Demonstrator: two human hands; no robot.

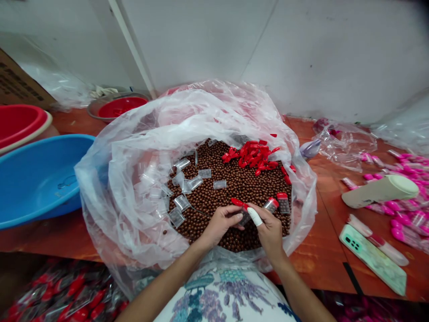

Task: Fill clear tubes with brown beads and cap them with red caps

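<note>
Reddish table carries blue basin, phone (near edge), bead-filled bag.

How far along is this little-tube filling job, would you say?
Early, it seems. Done: two red-capped tubes lie on the brown balls. In hand: the left hand and right hand together hold a small tube with a red cap at it. Left: many empty clear tubes and a heap of loose red caps.

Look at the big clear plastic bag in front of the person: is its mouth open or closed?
Open. The plastic bag has its rim spread wide, showing brown balls, red caps and small clear tubes inside, where both hands work.
</note>
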